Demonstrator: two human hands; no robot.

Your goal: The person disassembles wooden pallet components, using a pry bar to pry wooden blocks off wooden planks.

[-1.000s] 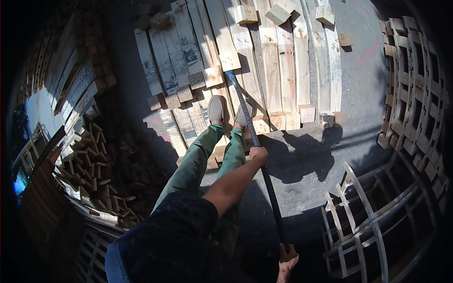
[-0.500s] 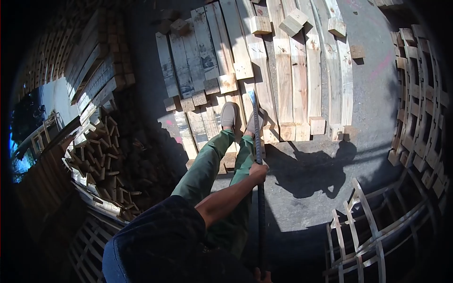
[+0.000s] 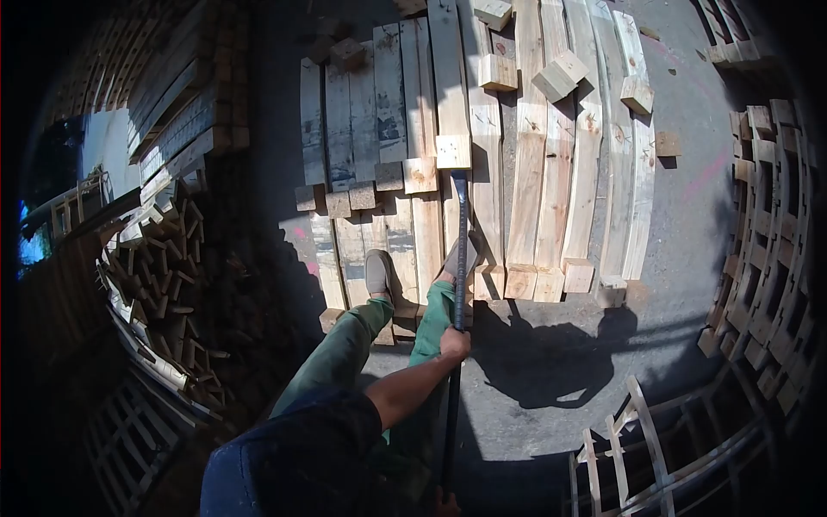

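My left hand (image 3: 455,343) is closed around the middle of a long dark pry bar (image 3: 462,258). Lower down, at the bottom edge of the view, my right hand (image 3: 446,502) grips the same bar near its end; it is partly hidden in shadow. The bar's bluish far tip meets or lies right by the near side of a wooden block (image 3: 453,152) at the end of a pallet board (image 3: 450,86). My shoes (image 3: 379,274) stand on or between the nearer boards, one on each side of the board row below that block.
Loose wooden blocks (image 3: 560,76) lie on the boards to the right. Stacked lumber (image 3: 172,129) and a heap of wood pieces (image 3: 164,284) stand at left. Pallets (image 3: 762,207) lean at right, with a slatted frame (image 3: 650,431) at lower right.
The bar's tip has come against the block, its upper part swinging slightly left. My left shoe has shifted left, and the view has tilted so the boards appear lower.
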